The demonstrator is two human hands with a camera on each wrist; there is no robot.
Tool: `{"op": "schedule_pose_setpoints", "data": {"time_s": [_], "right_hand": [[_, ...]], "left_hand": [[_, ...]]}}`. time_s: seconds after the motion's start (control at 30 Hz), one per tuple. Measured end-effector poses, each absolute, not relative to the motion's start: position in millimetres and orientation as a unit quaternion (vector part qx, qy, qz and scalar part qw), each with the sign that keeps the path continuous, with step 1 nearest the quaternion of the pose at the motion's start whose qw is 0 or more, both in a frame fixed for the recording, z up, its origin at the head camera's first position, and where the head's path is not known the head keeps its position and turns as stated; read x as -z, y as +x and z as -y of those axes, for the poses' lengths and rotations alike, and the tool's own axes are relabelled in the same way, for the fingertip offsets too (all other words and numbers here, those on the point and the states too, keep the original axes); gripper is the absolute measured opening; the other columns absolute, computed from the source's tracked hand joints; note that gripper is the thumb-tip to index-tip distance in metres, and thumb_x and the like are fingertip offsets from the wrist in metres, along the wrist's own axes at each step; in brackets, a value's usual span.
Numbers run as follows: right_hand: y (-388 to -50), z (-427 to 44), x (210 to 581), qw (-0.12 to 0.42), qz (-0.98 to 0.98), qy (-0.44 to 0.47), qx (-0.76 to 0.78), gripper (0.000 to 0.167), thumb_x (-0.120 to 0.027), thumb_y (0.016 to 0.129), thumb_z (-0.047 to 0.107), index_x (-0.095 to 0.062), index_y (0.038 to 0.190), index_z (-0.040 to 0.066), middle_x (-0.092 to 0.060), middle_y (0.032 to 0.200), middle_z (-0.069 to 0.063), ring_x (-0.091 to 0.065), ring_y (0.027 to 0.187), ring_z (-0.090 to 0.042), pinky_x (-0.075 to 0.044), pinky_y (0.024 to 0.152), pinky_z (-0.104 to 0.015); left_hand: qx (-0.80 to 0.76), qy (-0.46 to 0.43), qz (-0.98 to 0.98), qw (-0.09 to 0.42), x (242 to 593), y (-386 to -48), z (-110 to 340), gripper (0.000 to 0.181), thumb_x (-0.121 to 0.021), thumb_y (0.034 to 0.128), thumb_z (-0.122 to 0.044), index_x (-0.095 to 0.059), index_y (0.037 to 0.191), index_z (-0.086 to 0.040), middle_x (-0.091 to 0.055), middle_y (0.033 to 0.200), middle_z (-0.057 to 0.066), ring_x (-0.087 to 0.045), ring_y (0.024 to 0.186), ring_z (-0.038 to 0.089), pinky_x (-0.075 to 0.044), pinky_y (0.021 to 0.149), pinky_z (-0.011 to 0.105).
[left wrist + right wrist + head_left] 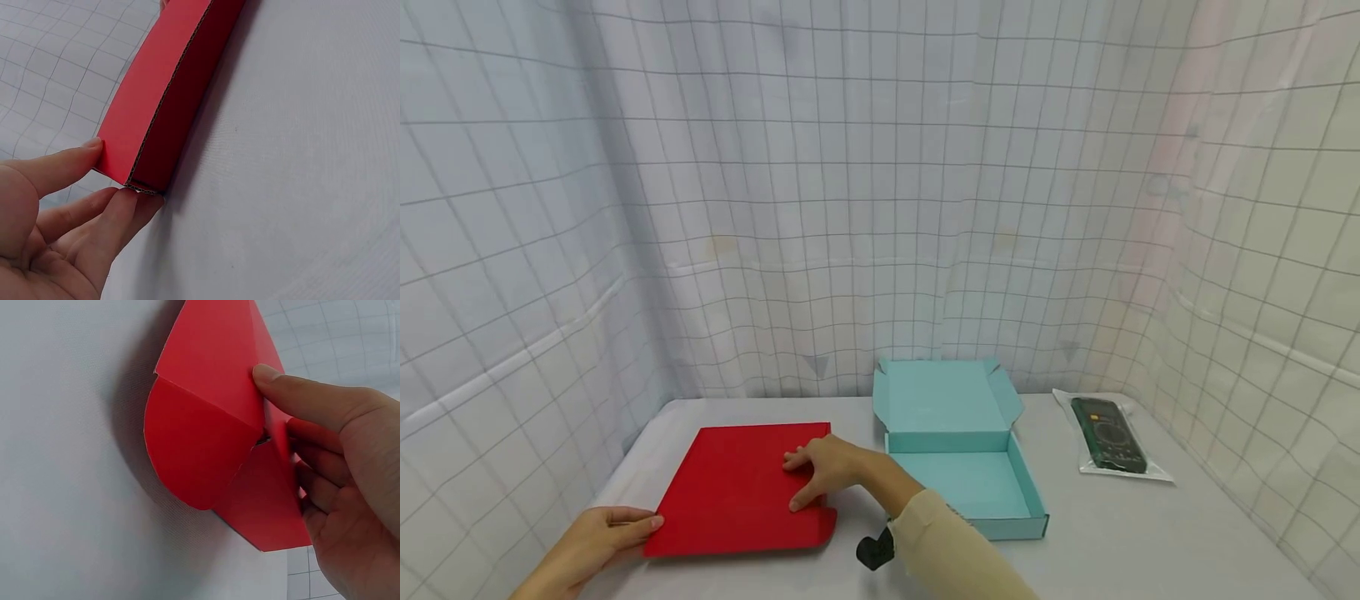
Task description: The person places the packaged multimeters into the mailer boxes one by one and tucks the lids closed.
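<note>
A red cardboard box (737, 483) lies on the left of the table, its broad panel facing up. At its near left corner my left hand (591, 537) pinches the cardboard, thumb on one face and fingertips against the corner edge, as the left wrist view shows. Over the box's right side reaches my right hand (831, 468). In the right wrist view, that thumb presses a red panel (219, 362) while the curled fingers go behind the side. A rounded flap (194, 444) sticks out there. The box's inside is hidden.
Right of the red box stands a light teal box (943, 396) with its lid raised and no contents visible. Farther right, a dark multimeter (1108, 433) lies in a clear bag. A black piece (874, 550) shows beside my right sleeve. Gridded white curtains (850, 208) enclose the table.
</note>
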State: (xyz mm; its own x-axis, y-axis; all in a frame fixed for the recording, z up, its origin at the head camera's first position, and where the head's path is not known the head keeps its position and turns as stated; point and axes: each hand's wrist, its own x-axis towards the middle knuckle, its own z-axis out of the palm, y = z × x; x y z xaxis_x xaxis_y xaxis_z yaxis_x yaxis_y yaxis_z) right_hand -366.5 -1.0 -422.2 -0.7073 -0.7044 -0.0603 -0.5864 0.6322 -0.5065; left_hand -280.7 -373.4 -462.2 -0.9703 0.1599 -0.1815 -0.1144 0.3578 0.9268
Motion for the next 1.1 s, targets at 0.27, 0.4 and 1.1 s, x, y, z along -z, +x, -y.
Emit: {"op": "schedule_pose_setpoints", "data": {"time_s": [0.27, 0.4, 1.1], "right_hand": [[-367, 1, 424, 0.125, -0.895, -0.357, 0.236, 0.061, -0.086, 0.085, 0.034, -0.066, 0.142, 0.023, -0.055, 0.147, 0.015, -0.041, 0.143, -0.007, -0.048, 0.1, -0.024], [-369, 2, 427, 0.118, -0.893, -0.369, 0.23, 0.061, -0.085, 0.086, 0.036, -0.066, 0.142, 0.023, -0.054, 0.148, 0.015, -0.04, 0.144, -0.007, -0.047, 0.103, -0.025], [-365, -17, 417, 0.072, -0.883, -0.386, 0.258, 0.056, -0.084, 0.087, 0.034, -0.067, 0.139, 0.019, -0.062, 0.135, 0.01, -0.053, 0.121, -0.005, -0.05, 0.089, -0.019]], "left_hand": [[-0.533, 0.019, -0.839, 0.11, 458, -280, 369, 0.052, -0.065, 0.1036, -0.021, -0.055, 0.126, 0.024, -0.072, 0.109, 0.01, -0.07, 0.094, 0.02, -0.059, 0.081, 0.028], [-0.477, -0.002, -0.874, 0.094, 455, -282, 366, 0.054, -0.068, 0.1018, -0.026, -0.057, 0.128, 0.02, -0.072, 0.11, 0.014, -0.068, 0.096, 0.024, -0.058, 0.08, 0.032], [-0.3, 0.123, -0.941, -0.101, 435, -283, 341, 0.053, -0.082, 0.0898, -0.025, -0.063, 0.131, 0.004, -0.066, 0.124, 0.021, -0.066, 0.108, 0.04, -0.06, 0.083, 0.041]]}}
